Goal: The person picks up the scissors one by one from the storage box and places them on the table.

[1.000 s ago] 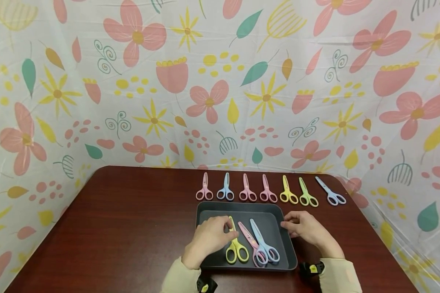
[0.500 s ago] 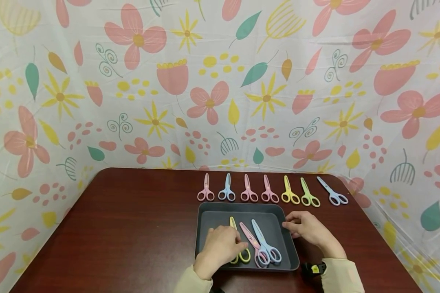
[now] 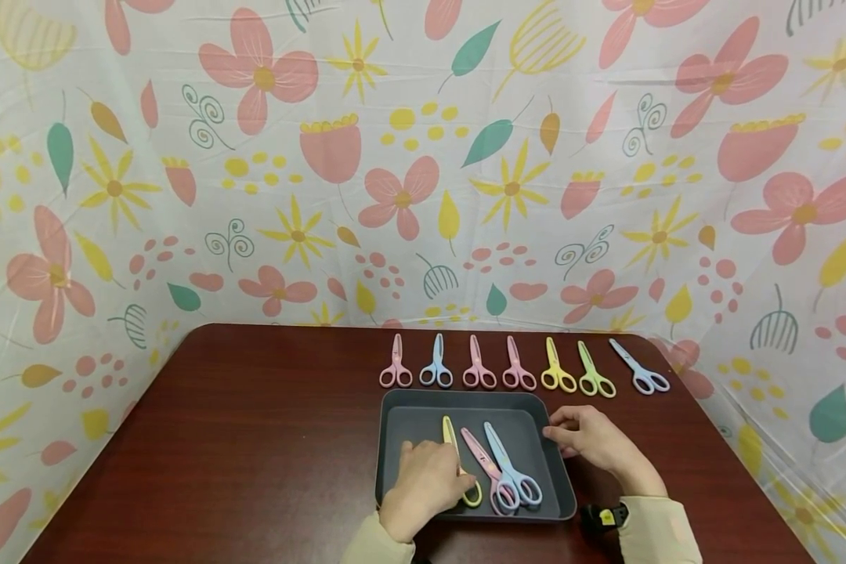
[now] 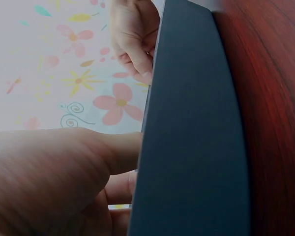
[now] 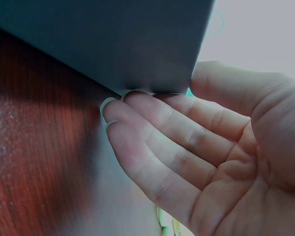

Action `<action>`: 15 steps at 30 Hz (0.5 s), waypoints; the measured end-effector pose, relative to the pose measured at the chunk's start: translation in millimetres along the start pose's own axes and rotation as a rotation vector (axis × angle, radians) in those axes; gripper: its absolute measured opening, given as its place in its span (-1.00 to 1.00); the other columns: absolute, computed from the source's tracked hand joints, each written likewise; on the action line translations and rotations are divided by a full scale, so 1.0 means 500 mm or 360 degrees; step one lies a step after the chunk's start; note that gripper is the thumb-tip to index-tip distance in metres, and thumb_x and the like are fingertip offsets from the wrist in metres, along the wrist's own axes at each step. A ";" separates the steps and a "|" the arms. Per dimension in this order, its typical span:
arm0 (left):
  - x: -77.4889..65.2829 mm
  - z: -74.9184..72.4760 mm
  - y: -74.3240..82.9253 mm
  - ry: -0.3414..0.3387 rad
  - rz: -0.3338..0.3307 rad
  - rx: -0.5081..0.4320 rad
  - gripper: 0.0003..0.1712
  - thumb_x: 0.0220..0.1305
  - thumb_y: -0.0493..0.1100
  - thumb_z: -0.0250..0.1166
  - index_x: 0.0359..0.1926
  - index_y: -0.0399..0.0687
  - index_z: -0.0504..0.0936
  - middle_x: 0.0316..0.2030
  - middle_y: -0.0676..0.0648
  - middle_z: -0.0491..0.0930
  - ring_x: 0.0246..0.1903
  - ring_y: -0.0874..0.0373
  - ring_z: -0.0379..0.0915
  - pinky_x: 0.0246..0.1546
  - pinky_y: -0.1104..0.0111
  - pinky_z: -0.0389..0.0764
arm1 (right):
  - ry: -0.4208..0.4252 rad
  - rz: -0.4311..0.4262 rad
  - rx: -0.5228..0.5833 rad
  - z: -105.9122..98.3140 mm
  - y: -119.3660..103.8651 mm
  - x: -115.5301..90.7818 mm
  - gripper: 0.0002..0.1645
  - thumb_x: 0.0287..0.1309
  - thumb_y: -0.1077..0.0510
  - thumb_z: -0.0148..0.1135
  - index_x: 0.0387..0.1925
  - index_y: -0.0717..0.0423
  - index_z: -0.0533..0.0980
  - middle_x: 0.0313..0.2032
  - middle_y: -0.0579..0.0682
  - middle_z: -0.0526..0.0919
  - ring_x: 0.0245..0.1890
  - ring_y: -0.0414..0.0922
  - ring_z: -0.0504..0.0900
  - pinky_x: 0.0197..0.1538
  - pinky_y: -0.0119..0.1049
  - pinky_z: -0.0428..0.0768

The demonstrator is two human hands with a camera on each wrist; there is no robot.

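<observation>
A dark grey tray (image 3: 395,399) stands on the table, with yellow scissors (image 3: 450,432), pink scissors (image 3: 478,450) and light blue scissors (image 3: 499,448) inside; the blue pair's handles overlap the pink pair's. My left hand (image 3: 426,478) reaches into the tray, thumb and fingers down at the yellow scissors' handles, gripping them. In the left wrist view the tray wall (image 4: 196,123) hides those fingertips. My right hand (image 3: 595,442) pinches the tray's right side, thumb at the rim and fingers (image 5: 172,123) against the outer wall.
Behind the tray, several scissors lie in a row: pink (image 3: 395,364), blue (image 3: 436,364), pink (image 3: 478,366), pink (image 3: 517,366), yellow (image 3: 555,368), green (image 3: 592,374) and blue (image 3: 638,370). The brown table (image 3: 254,439) backs onto a flowered curtain (image 3: 409,157).
My left hand has moved right and down from over the yellow scissors' blades to their handles. The right hand stays at the tray's side.
</observation>
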State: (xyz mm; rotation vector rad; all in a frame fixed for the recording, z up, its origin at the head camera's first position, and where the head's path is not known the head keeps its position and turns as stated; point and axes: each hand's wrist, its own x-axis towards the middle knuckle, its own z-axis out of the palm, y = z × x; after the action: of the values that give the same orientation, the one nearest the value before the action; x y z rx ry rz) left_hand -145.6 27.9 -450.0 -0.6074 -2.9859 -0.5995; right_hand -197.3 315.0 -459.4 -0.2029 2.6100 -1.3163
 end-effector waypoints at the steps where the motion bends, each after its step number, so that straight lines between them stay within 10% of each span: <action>1: 0.000 0.000 0.000 -0.0006 -0.0013 0.0026 -0.49 0.09 0.11 0.43 -0.83 0.10 0.42 -0.72 0.11 0.37 -0.56 0.10 0.37 -0.35 0.13 0.26 | -0.0002 -0.0001 0.0001 0.000 0.000 0.000 -0.79 0.22 0.22 0.29 -0.22 0.34 0.57 -0.39 0.06 0.63 -0.42 -0.02 0.62 -0.32 -0.15 0.66; 15: 0.006 0.003 0.000 -0.0034 -0.0129 0.0260 -0.50 0.01 0.28 0.42 -0.70 0.08 0.47 -0.59 -0.01 0.51 -0.49 0.06 0.43 -0.31 0.12 0.27 | 0.0006 0.0013 0.0008 0.001 0.002 0.001 -0.77 0.23 0.22 0.28 -0.19 0.36 0.56 -0.39 0.07 0.64 -0.43 -0.02 0.62 -0.32 -0.15 0.66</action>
State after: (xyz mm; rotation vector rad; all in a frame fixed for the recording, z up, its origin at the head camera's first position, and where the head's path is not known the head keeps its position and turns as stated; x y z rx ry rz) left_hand -148.4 29.4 -451.2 -0.4865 -3.0518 -0.3496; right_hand -197.7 315.4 -460.6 -0.1892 2.6079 -1.3215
